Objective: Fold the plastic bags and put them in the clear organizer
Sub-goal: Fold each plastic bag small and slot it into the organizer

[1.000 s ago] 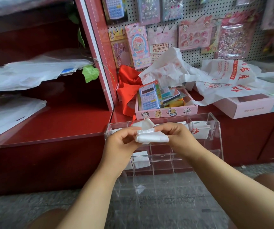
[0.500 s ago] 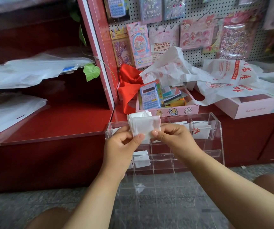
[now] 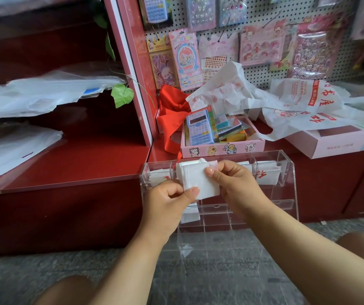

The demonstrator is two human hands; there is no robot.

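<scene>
The step in hand looked like the last squaring-up of a fold: a small white plastic bag folded into a thick square packet point(image 3: 199, 180) was held upright between both hands, just in front of the top row of the clear acrylic organizer with open compartments point(image 3: 291, 172), which stood on the grey floor against the red shelf unit point(image 3: 66, 164). The left hand point(image 3: 168, 202) pinched the packet's lower left corner, thumb on the front face and fingers curled behind it; the right hand point(image 3: 231, 181) pinched its upper right edge with the thumb tip on the front. Some compartments already held folded bags, one at the right end point(image 3: 266, 175) and one in the lower row point(image 3: 190, 214). Next, I judged, the packet needed to be kept pressed flat and lowered into a free top compartment, since a loosened hold might let it spring open. More loose white bags with red print point(image 3: 304, 106) lay on the far right counter, so much folding remained. Compared with a second earlier, the packet had been turned from lying flat and crumpled between the hands to standing squarer, with the hands slightly higher.
</scene>
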